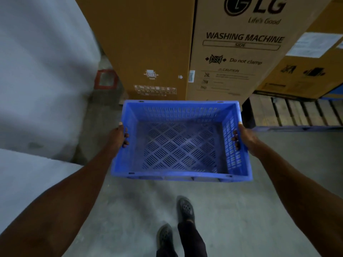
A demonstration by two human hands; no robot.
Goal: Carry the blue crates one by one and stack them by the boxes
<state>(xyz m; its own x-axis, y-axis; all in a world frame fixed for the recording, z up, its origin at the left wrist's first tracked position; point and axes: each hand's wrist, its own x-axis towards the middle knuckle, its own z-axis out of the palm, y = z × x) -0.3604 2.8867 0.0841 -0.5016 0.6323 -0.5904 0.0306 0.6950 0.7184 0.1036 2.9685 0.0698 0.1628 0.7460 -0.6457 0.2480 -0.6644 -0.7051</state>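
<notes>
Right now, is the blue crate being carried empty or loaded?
Empty: the blue crate shows only its bare slotted floor.

The concrete floor (241,210) under me, grey and bare in the near part. My two shoes (185,209) stand on it near the bottom centre, one ahead of the other. At the far centre a tall carton (232,58) marked "WASHING MACHINE" rests on the floor. To the far right a wooden pallet (297,112) lies on the floor and bears another carton (304,75). At the far left, a red square mark (105,79) shows on the floor.
</notes>
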